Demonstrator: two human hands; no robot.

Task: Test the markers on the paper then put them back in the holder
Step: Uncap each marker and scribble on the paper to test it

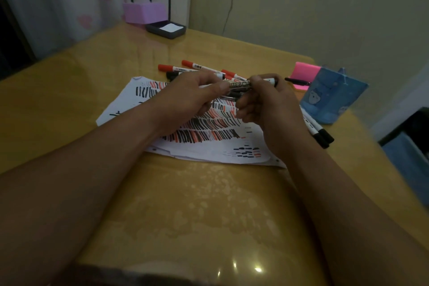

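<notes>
black marker is held over paper at mid table by left hand & right hand, fingers clamped round it.

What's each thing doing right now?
held marker: level, above the paper
left hand: grips held marker
right hand: grips held marker
paper: lying flat, covered in strokes
red markers: lying capped behind paper
black markers: lying capped beside holder
holder: upright, no markers showing
</notes>
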